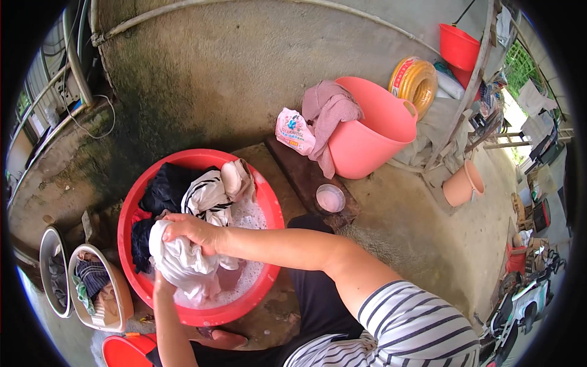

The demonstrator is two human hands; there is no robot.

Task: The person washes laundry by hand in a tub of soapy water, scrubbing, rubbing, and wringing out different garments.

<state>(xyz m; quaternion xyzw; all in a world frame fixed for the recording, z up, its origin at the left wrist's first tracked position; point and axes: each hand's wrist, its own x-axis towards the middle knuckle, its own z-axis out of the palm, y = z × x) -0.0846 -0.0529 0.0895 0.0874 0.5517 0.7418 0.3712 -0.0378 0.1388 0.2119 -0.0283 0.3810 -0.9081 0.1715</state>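
Observation:
A red round basin (278,214) holds sudsy water and laundry. Over its near left part, my right hand (191,233) is closed on a bunched white wet garment (183,266). My left hand (162,282) reaches up from below into the same white cloth, which covers its fingers, so their grip cannot be seen. Behind the garment in the basin lie a black-and-white striped cloth (205,194), a beige piece (235,179) and dark navy clothes (168,188). White foam (247,214) floats along the basin's right side.
Right of the basin, a dark board (293,177) bears a small bowl (331,199). Beyond stand a pink tub (373,144) with a checked cloth (330,104), and a pink printed bag (295,130). Laundry baskets (125,293) and a red bucket (125,352) stand at left.

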